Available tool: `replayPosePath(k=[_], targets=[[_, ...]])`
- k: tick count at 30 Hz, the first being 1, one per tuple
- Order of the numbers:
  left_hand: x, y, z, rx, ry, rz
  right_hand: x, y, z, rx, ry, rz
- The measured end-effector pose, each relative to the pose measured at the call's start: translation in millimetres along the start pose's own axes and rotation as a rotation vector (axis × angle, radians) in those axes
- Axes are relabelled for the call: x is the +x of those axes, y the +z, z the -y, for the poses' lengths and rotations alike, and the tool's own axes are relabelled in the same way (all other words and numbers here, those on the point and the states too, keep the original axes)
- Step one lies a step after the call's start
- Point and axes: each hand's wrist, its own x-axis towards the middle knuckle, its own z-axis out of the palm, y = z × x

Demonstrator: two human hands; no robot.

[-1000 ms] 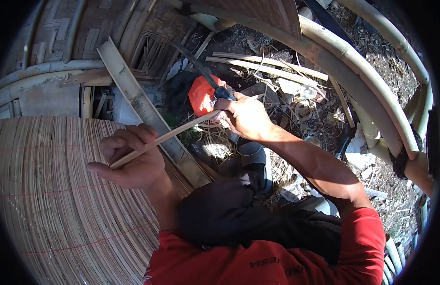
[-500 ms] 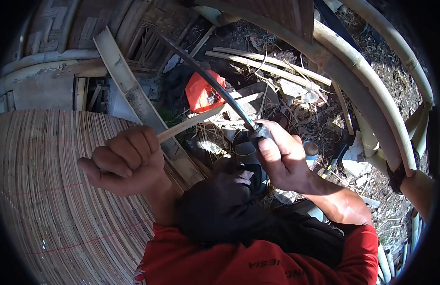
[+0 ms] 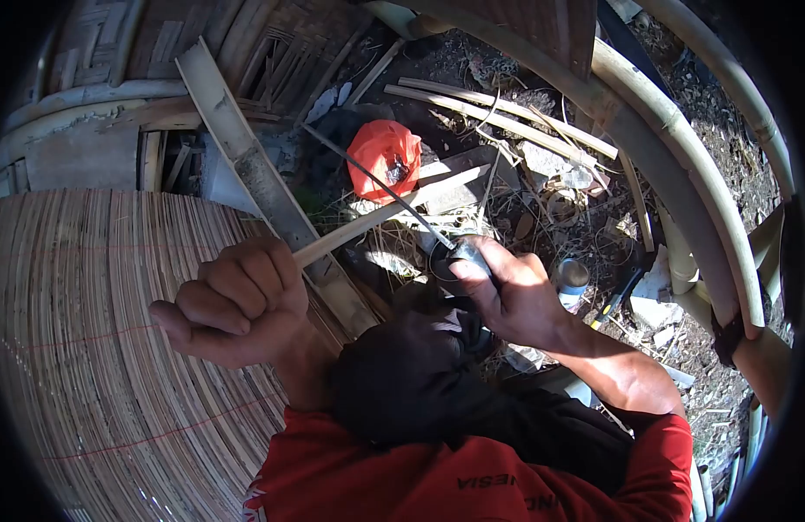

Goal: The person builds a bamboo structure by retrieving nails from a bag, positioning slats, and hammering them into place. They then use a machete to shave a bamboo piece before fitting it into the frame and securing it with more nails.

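My left hand (image 3: pixel 237 304) is closed in a fist around the near end of a pale bamboo strip (image 3: pixel 359 225), which slants up and away to the right. In my right hand (image 3: pixel 511 291) is the handle of a long, narrow-bladed knife (image 3: pixel 367 171). Its blade points up and left and crosses over the strip in this view, seen nearly edge-on. My right thumb lies along the handle. Past the blade, a red plastic bag (image 3: pixel 367 157) sits on the ground.
A large bundle of thin sticks (image 3: pixel 115 365) tied with red string spreads at the left. Beside it leans a split bamboo length (image 3: pixel 246 161). Curved bamboo poles (image 3: pixel 672 122) arch along the right. Loose strips (image 3: pixel 507 122), a can (image 3: pixel 573 275) and a yellow-and-black tool (image 3: pixel 613 300) lie among debris.
The knife blade has dropped lower and turned to a thinner profile across the strip. My right hand has shifted slightly down and left; my left hand keeps its hold on the strip.
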Motion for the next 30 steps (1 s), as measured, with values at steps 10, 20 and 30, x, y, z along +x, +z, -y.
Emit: replayPosePath(k=[10, 20, 30], targets=[[-3.0, 4.5, -2.2, 0.036, 0.012, 0.031, -0.9, -1.3, 5.0, -0.007, 0.072, 0.008], [-2.3, 6.5, 1.1, 0.029, 0.032, 0.035, -4.3, -5.1, 6.0, -0.026, 0.017, -0.018], [-3.3, 6.5, 1.2, 0.024, 0.045, 0.075, -11.6, -9.8, 16.0, 0.073, 0.141, 0.046]])
